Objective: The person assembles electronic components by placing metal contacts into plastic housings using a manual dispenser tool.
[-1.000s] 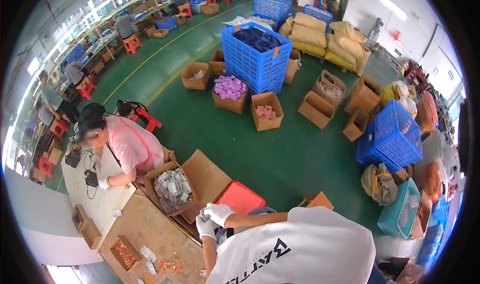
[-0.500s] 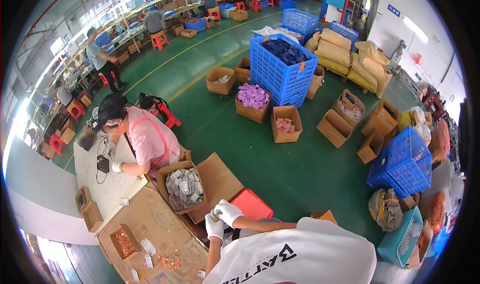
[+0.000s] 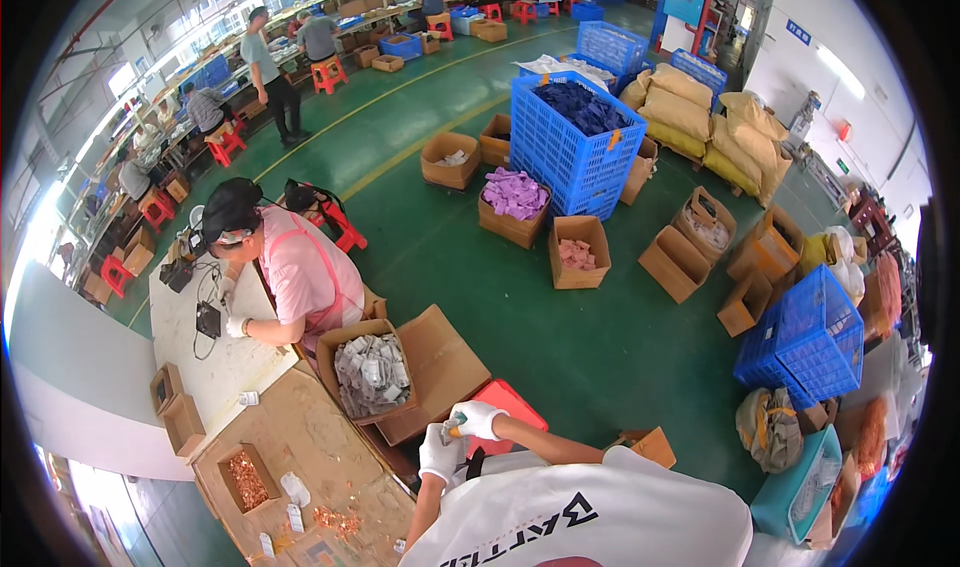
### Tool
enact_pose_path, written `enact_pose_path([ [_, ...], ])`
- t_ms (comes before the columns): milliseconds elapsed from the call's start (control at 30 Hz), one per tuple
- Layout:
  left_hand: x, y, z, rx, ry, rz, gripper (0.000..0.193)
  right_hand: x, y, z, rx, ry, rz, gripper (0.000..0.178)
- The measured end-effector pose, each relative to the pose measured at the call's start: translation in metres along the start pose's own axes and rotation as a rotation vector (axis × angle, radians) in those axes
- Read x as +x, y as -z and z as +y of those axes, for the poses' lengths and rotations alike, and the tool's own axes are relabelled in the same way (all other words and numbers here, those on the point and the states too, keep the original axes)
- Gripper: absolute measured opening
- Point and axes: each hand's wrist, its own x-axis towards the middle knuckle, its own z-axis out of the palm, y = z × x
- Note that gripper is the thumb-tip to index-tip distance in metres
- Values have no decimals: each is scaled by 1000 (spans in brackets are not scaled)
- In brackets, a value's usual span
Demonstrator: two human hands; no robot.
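Note:
In white gloves, both my hands are together low in the middle of the view, in front of my shirt. My left hand [image 3: 440, 454] is closed, fingers pinching at a small thing. My right hand [image 3: 478, 420] is closed against it from the upper right. A small greyish, partly yellow bit shows between them, too small to name. Just beyond the hands lies a red stool top [image 3: 508, 407]. Up and left stands an open cardboard box [image 3: 325, 362] full of grey-white plastic parts [image 3: 372, 372].
On the cardboard-covered table [image 3: 300, 427] at left are a small carton of copper-coloured pieces [image 3: 246, 475], a loose copper heap [image 3: 336, 521] and white parts. A co-worker in pink [image 3: 310, 277] sits beyond. Blue crates [image 3: 575, 152] and cartons stand on the green floor.
My hands have shifted slightly; the right one sits a little farther right. In the background, a standing person has moved and turned. The whole view has shifted slightly.

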Motion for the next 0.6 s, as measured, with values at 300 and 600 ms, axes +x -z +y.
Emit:
enact_pose_path([
  [300,12,-6,-13,-598,78,-166,28,-11,4,-21,-140,96,148,22],
  [600,29,-13,-23,-311,19,-18,21,-17,2,-22,-221,116,145,29],
])
